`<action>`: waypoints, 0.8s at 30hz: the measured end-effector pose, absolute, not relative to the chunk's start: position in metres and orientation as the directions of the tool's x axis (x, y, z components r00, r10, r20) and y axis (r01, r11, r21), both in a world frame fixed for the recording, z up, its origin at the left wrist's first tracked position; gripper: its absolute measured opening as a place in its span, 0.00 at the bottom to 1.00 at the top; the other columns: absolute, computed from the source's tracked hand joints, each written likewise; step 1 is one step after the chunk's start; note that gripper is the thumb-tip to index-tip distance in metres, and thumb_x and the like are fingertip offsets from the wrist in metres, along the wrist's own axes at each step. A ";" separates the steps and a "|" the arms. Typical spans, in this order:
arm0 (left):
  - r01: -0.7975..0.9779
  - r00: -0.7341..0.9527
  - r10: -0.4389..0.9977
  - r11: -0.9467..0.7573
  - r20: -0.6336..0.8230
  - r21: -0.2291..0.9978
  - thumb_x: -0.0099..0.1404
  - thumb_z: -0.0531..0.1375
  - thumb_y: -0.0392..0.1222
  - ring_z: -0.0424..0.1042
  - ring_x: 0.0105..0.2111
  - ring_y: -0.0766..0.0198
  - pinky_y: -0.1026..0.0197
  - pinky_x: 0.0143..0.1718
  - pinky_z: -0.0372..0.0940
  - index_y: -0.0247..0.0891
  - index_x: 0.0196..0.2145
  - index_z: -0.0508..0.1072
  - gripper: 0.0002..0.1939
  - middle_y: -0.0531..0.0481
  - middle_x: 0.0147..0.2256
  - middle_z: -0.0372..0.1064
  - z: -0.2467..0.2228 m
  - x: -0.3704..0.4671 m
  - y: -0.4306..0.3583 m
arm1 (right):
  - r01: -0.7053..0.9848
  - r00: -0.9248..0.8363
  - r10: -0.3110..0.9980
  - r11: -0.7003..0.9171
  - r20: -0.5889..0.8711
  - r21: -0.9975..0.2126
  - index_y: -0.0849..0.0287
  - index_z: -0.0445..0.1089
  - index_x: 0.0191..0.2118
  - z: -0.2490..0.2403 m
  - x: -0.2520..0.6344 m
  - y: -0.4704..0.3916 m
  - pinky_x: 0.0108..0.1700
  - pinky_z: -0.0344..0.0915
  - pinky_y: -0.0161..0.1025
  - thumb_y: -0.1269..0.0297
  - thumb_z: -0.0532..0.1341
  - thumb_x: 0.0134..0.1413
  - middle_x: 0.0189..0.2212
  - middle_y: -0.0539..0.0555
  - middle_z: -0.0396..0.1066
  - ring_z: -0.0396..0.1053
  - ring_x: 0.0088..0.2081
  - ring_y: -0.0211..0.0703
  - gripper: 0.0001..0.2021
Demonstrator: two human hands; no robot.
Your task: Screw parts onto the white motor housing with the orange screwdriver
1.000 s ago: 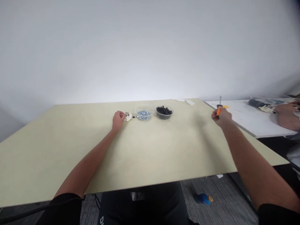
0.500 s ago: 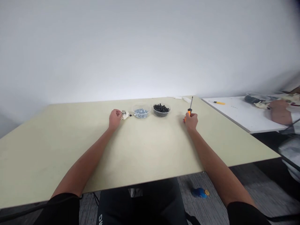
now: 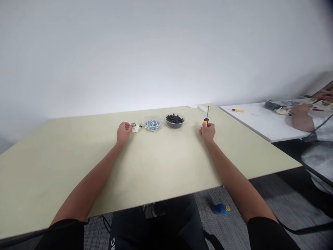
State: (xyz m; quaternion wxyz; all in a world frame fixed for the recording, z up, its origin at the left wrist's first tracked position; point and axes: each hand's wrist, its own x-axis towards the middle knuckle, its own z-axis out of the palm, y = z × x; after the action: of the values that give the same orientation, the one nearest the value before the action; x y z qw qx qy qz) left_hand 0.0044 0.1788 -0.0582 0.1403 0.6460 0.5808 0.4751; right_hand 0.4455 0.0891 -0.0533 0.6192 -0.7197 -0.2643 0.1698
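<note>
My left hand (image 3: 124, 132) rests on the table with its fingers curled together. Right against its fingertips lies a small off-white plastic part (image 3: 135, 128) with a round metal piece and a dark tip; whether the fingers grip it or something smaller, I cannot make out. My right hand (image 3: 208, 132) is wrapped round the orange handle of a screwdriver (image 3: 206, 121), its shaft pointing up and away. Between the hands stand a clear bowl of small silvery screws (image 3: 152, 125) and a clear bowl of black pieces (image 3: 174, 121).
White strips (image 3: 202, 108) lie at the pale table's (image 3: 161, 166) back edge. On a white table (image 3: 256, 119) to the right are a yellow-handled tool (image 3: 238, 110), a bowl (image 3: 277, 103) and a co-worker's arm (image 3: 300, 118). A blue bottle (image 3: 220, 208) lies on the floor.
The view has shifted slightly, moving everything a little left. Both hands keep nearly the same places. The co-worker's arm has moved a little.
</note>
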 end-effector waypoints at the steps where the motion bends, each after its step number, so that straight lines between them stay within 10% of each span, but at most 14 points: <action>1: 0.616 -0.126 0.884 -0.287 0.451 0.734 0.60 0.57 0.40 0.68 0.32 0.63 0.61 0.36 0.63 0.41 0.35 0.67 0.05 0.50 0.33 0.68 -0.058 0.005 0.179 | 0.165 0.799 0.595 -0.087 0.082 -0.982 0.58 0.57 0.37 -0.053 0.446 0.089 0.24 0.64 0.31 0.62 0.56 0.53 0.26 0.48 0.67 0.66 0.21 0.33 0.08; 12: 0.618 -0.112 0.885 -0.294 0.452 0.729 0.60 0.56 0.41 0.68 0.33 0.64 0.61 0.36 0.63 0.40 0.36 0.67 0.05 0.50 0.34 0.68 -0.057 0.006 0.176 | 0.069 0.806 0.581 0.096 0.112 -0.993 0.58 0.58 0.37 -0.057 0.461 0.089 0.26 0.63 0.29 0.52 0.56 0.53 0.30 0.49 0.65 0.64 0.26 0.31 0.14; 24: 0.608 -0.110 0.880 -0.309 0.463 0.731 0.61 0.56 0.42 0.67 0.32 0.63 0.60 0.35 0.63 0.40 0.35 0.66 0.05 0.49 0.34 0.68 -0.059 0.005 0.178 | 0.354 0.642 0.687 0.129 0.341 -0.926 0.61 0.70 0.40 -0.053 0.456 0.084 0.39 0.63 0.37 0.51 0.65 0.40 0.35 0.53 0.70 0.67 0.36 0.39 0.22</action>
State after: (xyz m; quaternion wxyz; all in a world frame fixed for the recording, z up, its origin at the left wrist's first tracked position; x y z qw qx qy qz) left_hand 0.0052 0.1784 -0.0594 0.1417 0.6519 0.5705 0.4790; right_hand 0.4557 0.0837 -0.0533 0.6347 -0.6468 -0.4021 0.1312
